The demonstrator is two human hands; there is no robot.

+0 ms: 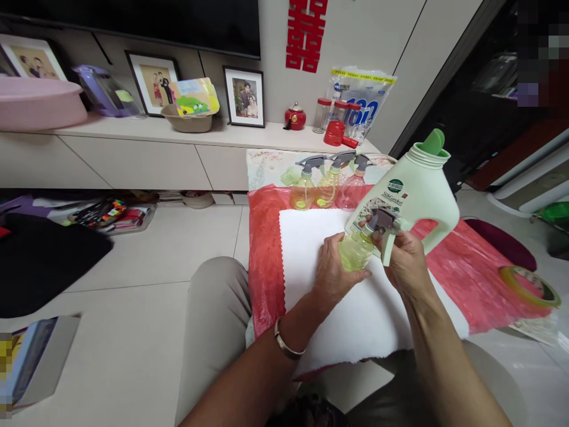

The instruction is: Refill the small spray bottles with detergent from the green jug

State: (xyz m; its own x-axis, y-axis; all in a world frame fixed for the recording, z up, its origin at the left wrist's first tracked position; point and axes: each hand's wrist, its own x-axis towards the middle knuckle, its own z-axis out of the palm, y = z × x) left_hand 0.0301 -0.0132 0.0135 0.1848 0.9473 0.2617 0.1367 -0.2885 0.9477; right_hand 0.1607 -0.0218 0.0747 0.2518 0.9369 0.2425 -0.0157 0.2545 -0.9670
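My left hand [334,270] is wrapped round the body of a yellow-green spray bottle [355,251], tilted over the white cloth [329,326]. The fingers of my right hand [403,255] close round the grey spray head [380,220] at the top of that bottle. Just behind my hands stands a big pale green jug [422,190] with an open spout and a handle. Three more spray bottles stand at the far side: a yellow one [302,193], another yellow one [328,188] and a pink one [351,191], all with grey heads.
Red plastic sheeting [267,249] lies under the white cloth. A tape roll [531,287] is at the right edge. Along the back, a low cabinet [249,137] holds framed photos, a pink basin [40,104], a red pot [295,117], jars and a plastic bag [362,98].
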